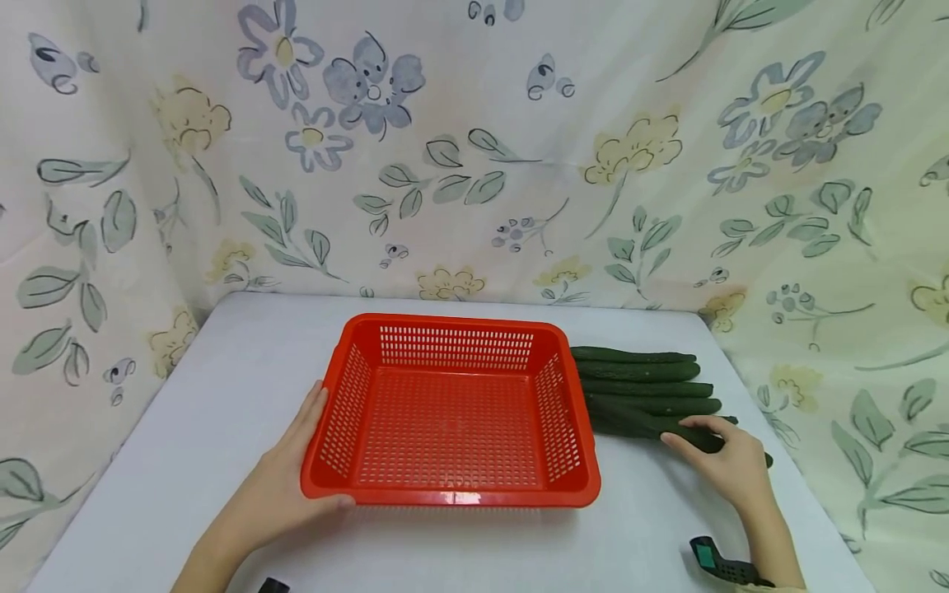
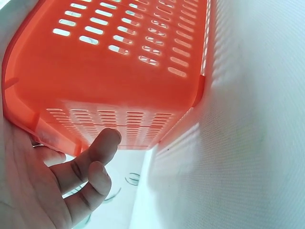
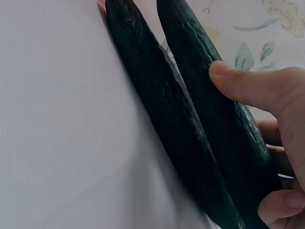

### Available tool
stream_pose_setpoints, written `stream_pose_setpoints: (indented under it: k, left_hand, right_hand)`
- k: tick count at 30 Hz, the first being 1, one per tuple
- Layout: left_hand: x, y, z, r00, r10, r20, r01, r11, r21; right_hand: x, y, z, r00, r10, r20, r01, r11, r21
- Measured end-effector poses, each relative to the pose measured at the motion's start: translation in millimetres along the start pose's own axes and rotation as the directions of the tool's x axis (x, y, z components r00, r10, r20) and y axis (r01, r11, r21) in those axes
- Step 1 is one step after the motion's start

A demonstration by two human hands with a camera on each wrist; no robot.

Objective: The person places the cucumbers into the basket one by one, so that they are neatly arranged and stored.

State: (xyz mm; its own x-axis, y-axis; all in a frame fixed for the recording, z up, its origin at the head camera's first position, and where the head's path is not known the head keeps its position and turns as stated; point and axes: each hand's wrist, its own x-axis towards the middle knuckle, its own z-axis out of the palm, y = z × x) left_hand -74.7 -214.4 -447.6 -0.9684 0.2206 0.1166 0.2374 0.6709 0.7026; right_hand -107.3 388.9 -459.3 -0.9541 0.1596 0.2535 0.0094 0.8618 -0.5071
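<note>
A red plastic basket (image 1: 451, 498) with slotted walls stands on the table with nothing inside it. At its near left corner my left hand (image 1: 285, 486) holds the rim, thumb along the front and fingers along the left side. In the left wrist view, bent fingers (image 2: 102, 148) lie beside the slotted wall. To the right of the basket lie several dark green cucumbers (image 1: 638, 371) side by side. My right hand (image 1: 730, 461) pinches the nearest cucumber (image 3: 209, 95) between thumb and fingers. Another cucumber (image 3: 157, 100) lies alongside it in the right wrist view.
A white cloth covers the table (image 1: 222, 395). Floral fabric (image 1: 460, 165) hangs behind it and on both sides. A black band with a small screen (image 1: 715, 560) is on the right wrist. The left ends of the cucumbers meet the basket's right wall.
</note>
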Motion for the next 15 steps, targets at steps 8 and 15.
stream_pose_setpoints:
  k: [8,15]
  left_hand:
    - [0.2,0.1,2.0,1.0,0.005,-0.003,-0.005,1.0,0.007]
    - [0.6,-0.3,0.9,1.0,-0.004,0.007,0.004,1.0,-0.001]
  right_hand:
    - [4.9,-2.6,-3.4,1.0,0.0,-0.014,0.0,1.0,-0.01]
    - [9.6,-2.9,-6.9,0.999,0.028,-0.024,-0.028,1.0,-0.007]
